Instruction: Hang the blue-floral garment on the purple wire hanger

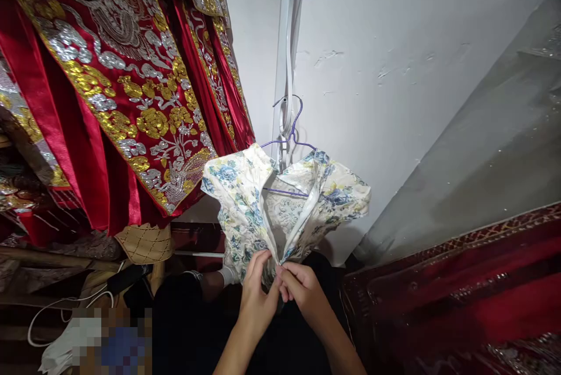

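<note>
A white dress (234, 188) with blue and yellow flowers hangs in front of me on a purple wire hanger (294, 129). Its front opening is spread in a V, and the hanger's lower bar shows inside. At the bottom of that V, my left hand (259, 287) is closed on one edge of the opening. My right hand (300, 288) pinches the opposite edge right beside it, and the fingertips of both hands meet. Whatever small fastening lies between the fingertips is hidden. Below the hands, the dress is mostly out of sight.
Red embroidered garments (131, 89) in gold and silver hang at the left. The hanger hooks to a white strap (289, 30) along the wall (372, 59). Dark red fabric (464, 287) lies at the right. A white cable (44, 311) and a tan quilted seat (146, 242) are lower left.
</note>
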Demonstrator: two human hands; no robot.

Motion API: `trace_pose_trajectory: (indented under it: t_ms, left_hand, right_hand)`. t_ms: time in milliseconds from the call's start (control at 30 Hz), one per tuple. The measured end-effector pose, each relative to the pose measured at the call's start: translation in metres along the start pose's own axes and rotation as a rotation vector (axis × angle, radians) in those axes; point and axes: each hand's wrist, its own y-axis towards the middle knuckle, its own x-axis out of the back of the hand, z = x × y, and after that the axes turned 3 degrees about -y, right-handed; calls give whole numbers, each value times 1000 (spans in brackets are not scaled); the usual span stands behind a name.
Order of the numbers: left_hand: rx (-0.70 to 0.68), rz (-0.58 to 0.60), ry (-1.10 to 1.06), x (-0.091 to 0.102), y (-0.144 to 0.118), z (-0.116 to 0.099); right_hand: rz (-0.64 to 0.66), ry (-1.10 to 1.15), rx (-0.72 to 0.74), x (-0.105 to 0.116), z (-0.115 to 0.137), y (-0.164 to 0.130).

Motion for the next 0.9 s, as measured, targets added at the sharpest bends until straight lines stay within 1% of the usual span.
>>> trace_pose_trajectory:
  t_ms: [33,100,167,233,267,300,333,400,433,500,567,633,667,700,733,767,800,867,900]
  left_hand:
    - [-14,11,-8,-6,2,-1]
    - [-32,-5,-7,-15,5,-3]
    - [-32,11,12,-20,7,-5]
    - [-31,50,43,-23,8,-8]
    - [-36,73,61,-24,8,-10]
    - [-45,97,79,-26,9,-11]
    - [-53,124,95,-27,9,-11]
    - [-65,196,130,-29,10,-10]
    - [-68,229,145,-29,11,-10]
    - [-66,283,156,-26,17,-9]
    - [-73,374,126,-18,31,-13]
    - [-103,472,55,-3,57,-28]
    - [-128,498,10,5,75,-40]
    - [-151,411,-33,14,94,-54]
    - [-194,284,-76,23,115,-70]
    - [-266,161,-110,30,134,-87]
    - [-344,116,-113,36,152,-103]
    - [-475,163,-31,43,179,-131]
    - [-525,179,18,45,187,-142]
  right_hand:
    - [19,10,-10,-1,3,0]
    - [25,24,-44,0,11,0]
    - [-23,54,-78,9,24,4]
    - [-121,110,-73,23,48,16]
    - [-164,147,-50,32,64,24]
    - [-233,188,6,41,81,34]
    - [-276,219,64,49,101,45]
    - [-283,293,155,61,138,63]
    - [-310,331,211,65,153,70]
    - [-333,347,298,65,174,76]
    - [-315,275,346,59,178,74]
    - [-270,162,363,51,171,68]
    - [-258,115,365,48,166,64]
    - [-255,80,364,46,163,61]
    - [-256,54,358,45,161,58]
    - [-261,36,352,45,161,56]
    - [-264,23,353,46,163,55]
    - [-270,11,391,47,171,55]
    - [-275,11,416,48,175,57]
